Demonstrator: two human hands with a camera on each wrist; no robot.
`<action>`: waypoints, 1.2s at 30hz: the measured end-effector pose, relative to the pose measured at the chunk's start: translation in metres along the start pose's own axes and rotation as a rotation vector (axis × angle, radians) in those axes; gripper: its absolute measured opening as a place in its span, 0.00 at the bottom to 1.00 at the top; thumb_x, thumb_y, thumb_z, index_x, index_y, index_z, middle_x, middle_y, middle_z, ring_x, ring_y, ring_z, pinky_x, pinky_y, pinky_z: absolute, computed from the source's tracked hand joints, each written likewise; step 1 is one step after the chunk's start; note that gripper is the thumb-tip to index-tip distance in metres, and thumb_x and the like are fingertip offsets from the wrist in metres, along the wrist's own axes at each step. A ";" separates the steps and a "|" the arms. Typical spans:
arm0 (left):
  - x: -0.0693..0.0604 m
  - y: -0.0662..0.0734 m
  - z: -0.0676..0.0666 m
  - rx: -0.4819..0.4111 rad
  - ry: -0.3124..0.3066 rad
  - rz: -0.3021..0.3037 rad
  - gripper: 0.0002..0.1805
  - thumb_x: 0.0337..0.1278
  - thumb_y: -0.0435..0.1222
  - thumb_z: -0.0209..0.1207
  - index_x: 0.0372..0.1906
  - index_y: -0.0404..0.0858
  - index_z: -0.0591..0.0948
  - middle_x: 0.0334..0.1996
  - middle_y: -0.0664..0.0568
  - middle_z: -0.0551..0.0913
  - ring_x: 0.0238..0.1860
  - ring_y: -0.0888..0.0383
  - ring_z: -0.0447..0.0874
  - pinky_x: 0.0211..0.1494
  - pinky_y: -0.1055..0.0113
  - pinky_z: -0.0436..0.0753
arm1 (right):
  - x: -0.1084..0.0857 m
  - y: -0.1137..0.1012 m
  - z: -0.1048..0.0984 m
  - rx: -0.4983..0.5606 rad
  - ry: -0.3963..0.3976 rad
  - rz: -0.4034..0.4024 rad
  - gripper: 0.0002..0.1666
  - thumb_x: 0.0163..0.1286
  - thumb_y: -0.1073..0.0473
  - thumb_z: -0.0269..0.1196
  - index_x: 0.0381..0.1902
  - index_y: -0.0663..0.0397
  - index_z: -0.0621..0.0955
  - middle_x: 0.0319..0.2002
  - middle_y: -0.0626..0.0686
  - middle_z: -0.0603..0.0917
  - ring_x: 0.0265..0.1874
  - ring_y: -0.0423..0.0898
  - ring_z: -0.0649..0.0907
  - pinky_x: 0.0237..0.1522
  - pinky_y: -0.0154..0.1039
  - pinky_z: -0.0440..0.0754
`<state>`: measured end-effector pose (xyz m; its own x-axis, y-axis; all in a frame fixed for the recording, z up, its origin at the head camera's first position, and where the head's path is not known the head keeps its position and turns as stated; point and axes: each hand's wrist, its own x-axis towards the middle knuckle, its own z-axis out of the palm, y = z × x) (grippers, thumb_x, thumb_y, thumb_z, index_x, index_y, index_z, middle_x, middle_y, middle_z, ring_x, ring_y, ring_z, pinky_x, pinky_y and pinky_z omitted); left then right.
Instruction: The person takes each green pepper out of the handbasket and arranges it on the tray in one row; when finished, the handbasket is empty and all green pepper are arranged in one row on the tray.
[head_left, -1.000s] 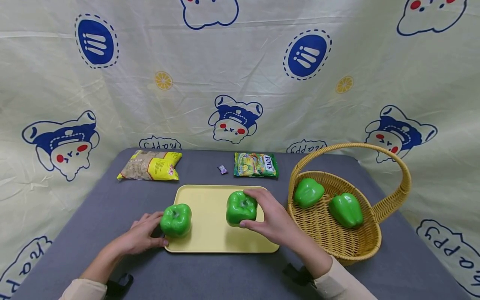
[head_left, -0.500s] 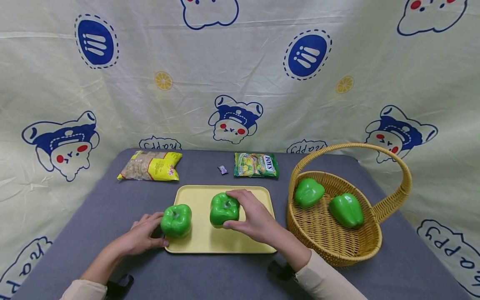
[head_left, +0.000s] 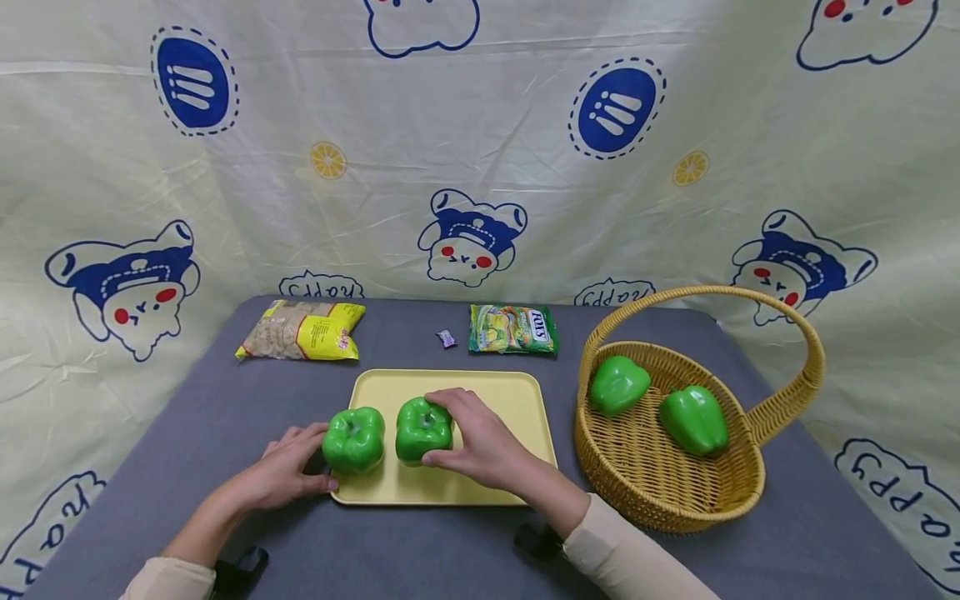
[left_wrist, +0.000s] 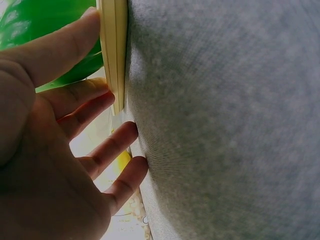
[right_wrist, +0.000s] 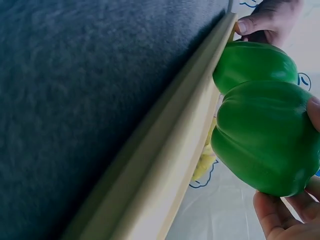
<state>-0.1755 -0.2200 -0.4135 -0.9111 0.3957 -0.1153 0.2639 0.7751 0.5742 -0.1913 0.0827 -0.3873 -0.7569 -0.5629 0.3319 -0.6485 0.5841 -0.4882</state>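
Note:
My right hand [head_left: 480, 442] grips a green bell pepper [head_left: 422, 430] between thumb and fingers, low over the left half of the pale yellow tray [head_left: 480, 408]. In the right wrist view that held pepper [right_wrist: 265, 135] is close up; whether its underside touches the tray is hard to tell. Just left of it, a second green bell pepper [head_left: 353, 439] sits on the tray's left end. My left hand [head_left: 283, 473] rests by the tray's left front corner, thumb and fingertips touching the rim, its fingers [left_wrist: 112, 147] fairly straight.
On the right stands a wicker basket [head_left: 667, 500] with a tall handle, holding two green peppers [head_left: 693, 420]. Behind the tray lie a yellow-and-clear snack bag [head_left: 303, 331], a small purple packet [head_left: 446, 338] and a green packet [head_left: 513, 329]. A printed cloth hangs behind the table.
My right hand has carried its bell pepper leftward and down over the tray, close to the other pepper. The left hand has stayed at the tray corner.

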 end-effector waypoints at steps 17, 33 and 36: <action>0.001 0.000 -0.001 0.017 0.023 0.023 0.38 0.46 0.48 0.68 0.62 0.34 0.71 0.61 0.42 0.71 0.57 0.44 0.65 0.47 0.53 0.62 | 0.006 -0.001 0.014 -0.018 -0.043 0.011 0.42 0.52 0.48 0.72 0.63 0.51 0.69 0.57 0.50 0.74 0.54 0.43 0.74 0.55 0.42 0.75; -0.001 0.000 0.001 0.017 0.032 0.030 0.38 0.45 0.49 0.68 0.62 0.34 0.71 0.61 0.42 0.71 0.56 0.43 0.65 0.47 0.52 0.62 | 0.008 -0.001 0.021 -0.053 -0.054 0.015 0.43 0.52 0.46 0.72 0.63 0.50 0.69 0.57 0.49 0.74 0.54 0.42 0.73 0.54 0.41 0.75; 0.000 0.000 0.001 0.016 0.030 0.017 0.38 0.45 0.49 0.68 0.62 0.35 0.71 0.61 0.42 0.71 0.57 0.44 0.65 0.48 0.52 0.62 | 0.009 -0.002 0.021 -0.057 -0.060 0.022 0.43 0.53 0.46 0.72 0.63 0.51 0.68 0.57 0.50 0.74 0.55 0.43 0.73 0.55 0.41 0.74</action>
<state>-0.1750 -0.2200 -0.4144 -0.9153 0.3945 -0.0811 0.2845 0.7759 0.5631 -0.1950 0.0646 -0.4003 -0.7660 -0.5824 0.2719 -0.6365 0.6281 -0.4477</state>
